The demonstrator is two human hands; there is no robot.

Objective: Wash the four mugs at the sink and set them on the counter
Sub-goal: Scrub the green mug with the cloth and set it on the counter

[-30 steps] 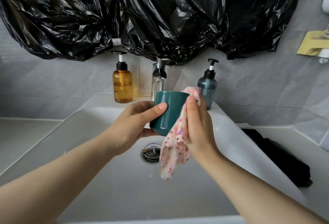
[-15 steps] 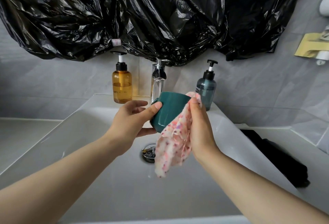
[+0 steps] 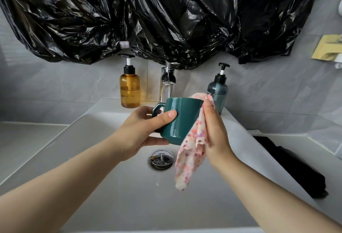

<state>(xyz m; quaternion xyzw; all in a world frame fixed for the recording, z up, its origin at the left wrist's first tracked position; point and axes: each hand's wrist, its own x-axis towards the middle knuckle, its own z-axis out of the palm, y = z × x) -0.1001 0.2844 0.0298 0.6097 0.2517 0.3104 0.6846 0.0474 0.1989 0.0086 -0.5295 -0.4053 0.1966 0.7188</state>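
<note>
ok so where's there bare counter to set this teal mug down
Bare: the grey counter left of the white sink, and a strip behind the black cloth on the right. Crowded: the sink's back ledge, with amber pump bottle, chrome tap and blue-grey pump bottle.

The left forearm [image 3: 64, 186] and right forearm [image 3: 268, 192] are showing bare from wrist to the picture's edge. The left hand [image 3: 140, 133] and right hand [image 3: 214, 133] are showing bare too, the left thumbnail [image 3: 172, 114] looking short and rounded.

The black plastic [image 3: 166, 20] hides the tap's [image 3: 167, 83] top; the cloth [image 3: 192, 149] covers the mug's [image 3: 183, 118] right side.
</note>
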